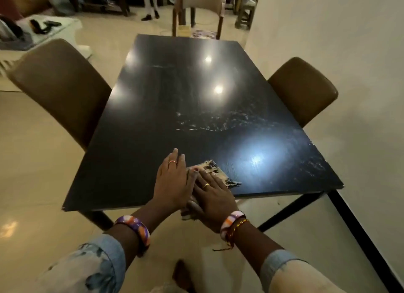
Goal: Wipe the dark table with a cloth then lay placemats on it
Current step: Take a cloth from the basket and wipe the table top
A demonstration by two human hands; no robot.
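Your right hand [211,197] presses flat, fingers straight, on the patterned cloth [215,171] at the near edge of the dark worktop [196,100]; no grip closes round it. Your left hand [172,183] lies flat just beside, fingers extended, overlapping the right. Brown chairs [63,87] flank the worktop.

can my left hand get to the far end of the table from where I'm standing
Probably not. The left hand rests by the cloth at the near edge of the table, whose far end lies well beyond.

Denim sleeves [105,262], striped bangles [134,227], rings [206,185]
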